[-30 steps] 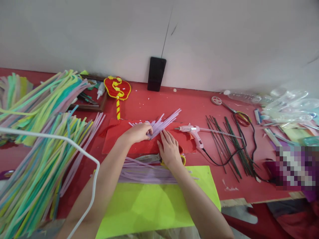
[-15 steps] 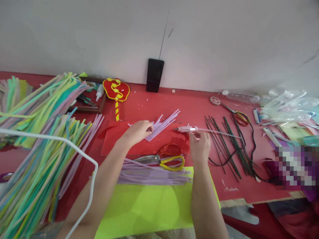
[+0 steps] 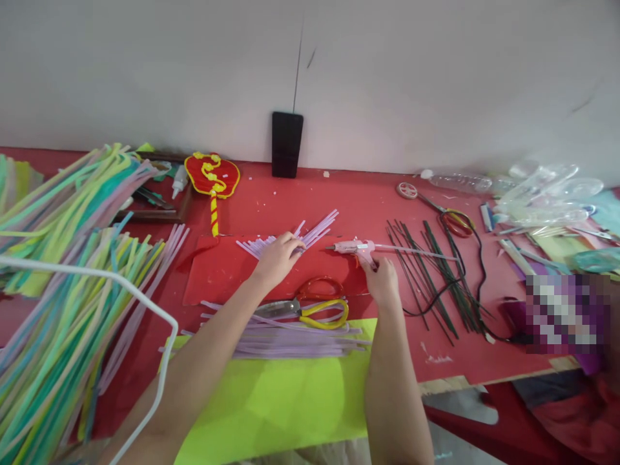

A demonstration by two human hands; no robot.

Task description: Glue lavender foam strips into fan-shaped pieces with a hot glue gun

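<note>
My left hand (image 3: 277, 258) presses down on a fan of short lilac pipe-cleaner pieces (image 3: 317, 229) lying on a red felt sheet (image 3: 216, 276); its fingers are curled over them. My right hand (image 3: 382, 279) is closed round the handle of a pink glue gun (image 3: 353, 247), whose nozzle points left toward the fan. Red and yellow scissors (image 3: 314, 305) lie in front of the felt, beside a bundle of long lilac pipe cleaners (image 3: 285, 339) on a lime-green sheet (image 3: 285, 400).
Big heaps of coloured pipe cleaners (image 3: 62, 271) fill the left. Dark green wires (image 3: 426, 271) and the gun's black cord (image 3: 465, 284) lie to the right. A red and yellow fan ornament (image 3: 212, 175), a black phone (image 3: 287, 143) against the wall and clear plastic bottles (image 3: 542, 194) stand behind.
My right hand left the lilac pieces, moved right and closed on the glue gun's handle. My left hand stayed on the fan. The view shifted slightly.
</note>
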